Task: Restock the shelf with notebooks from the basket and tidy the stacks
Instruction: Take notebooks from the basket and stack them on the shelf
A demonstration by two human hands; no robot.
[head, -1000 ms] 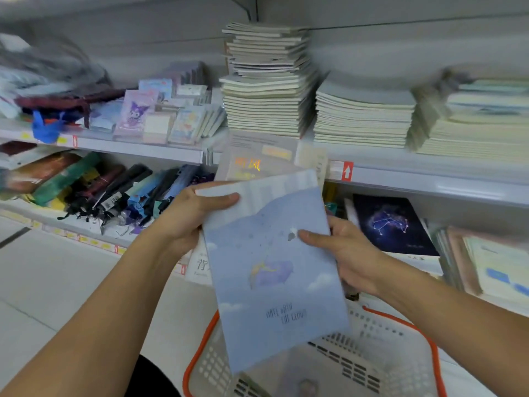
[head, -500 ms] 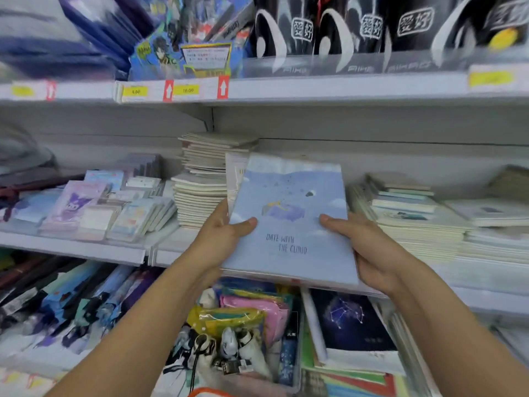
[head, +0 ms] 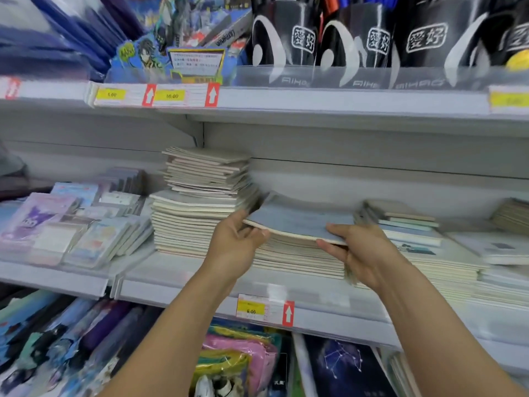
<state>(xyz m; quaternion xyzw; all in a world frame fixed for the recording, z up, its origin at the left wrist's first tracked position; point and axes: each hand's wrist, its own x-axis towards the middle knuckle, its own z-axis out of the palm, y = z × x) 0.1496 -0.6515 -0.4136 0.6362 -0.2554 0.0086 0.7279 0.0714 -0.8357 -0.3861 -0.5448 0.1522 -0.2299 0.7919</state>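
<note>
Both hands held one pale blue notebook [head: 297,222] nearly flat over a low stack [head: 297,256] of cream-edged notebooks on the middle shelf [head: 177,285]. The left hand [head: 233,247] pinched its near left corner, thumb on top and fingers beneath; the right hand [head: 357,250] gripped the near right corner the same way. The two hands were apart, one at each corner. Just left of them stood one taller, uneven stack [head: 200,202] of notebooks, and to the right two lower piles [head: 412,233] spread along the shelf, their edges blurred. Three yellow price tags [head: 251,310] with red arrows could be counted sharply: two on the upper rail and one below the hands. The basket was out of view.
</note>
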